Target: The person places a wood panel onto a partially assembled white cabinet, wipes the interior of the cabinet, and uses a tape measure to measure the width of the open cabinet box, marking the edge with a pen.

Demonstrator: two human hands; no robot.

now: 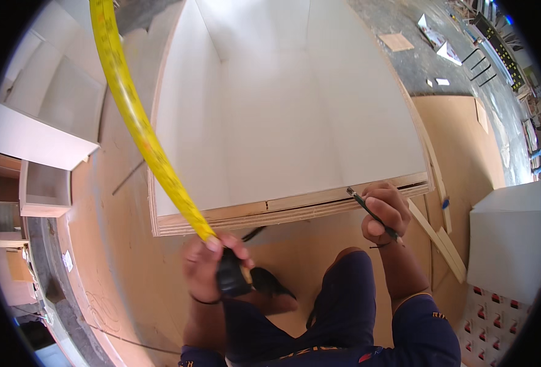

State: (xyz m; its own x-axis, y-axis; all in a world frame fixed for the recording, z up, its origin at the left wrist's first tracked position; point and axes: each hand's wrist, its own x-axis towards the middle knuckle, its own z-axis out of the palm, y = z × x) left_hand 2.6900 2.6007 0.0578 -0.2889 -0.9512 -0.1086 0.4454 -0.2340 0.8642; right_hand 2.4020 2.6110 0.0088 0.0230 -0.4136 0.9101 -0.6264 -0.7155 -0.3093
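My left hand (202,268) is closed around a black tape measure (233,278), thumb and fingers at the mouth where the yellow blade (137,122) comes out. The blade stretches away past the upper left edge of view, crossing above the left side of a large open box (270,128) with white inner walls. In my right hand (388,208) is a dark green pencil (373,214), held slantwise with its sharpened end toward my wrist. The hand is beside the right part of the box's near wooden edge (307,206). A short dark mark shows on that edge.
White cabinet pieces (47,136) stand at the left. Wooden strips (444,248) lie on the brown board floor (282,257), right of my right hand. A pale box (506,235) stands farther right. Scraps, including a cardboard piece (396,41), lie on the grey floor at the far right.
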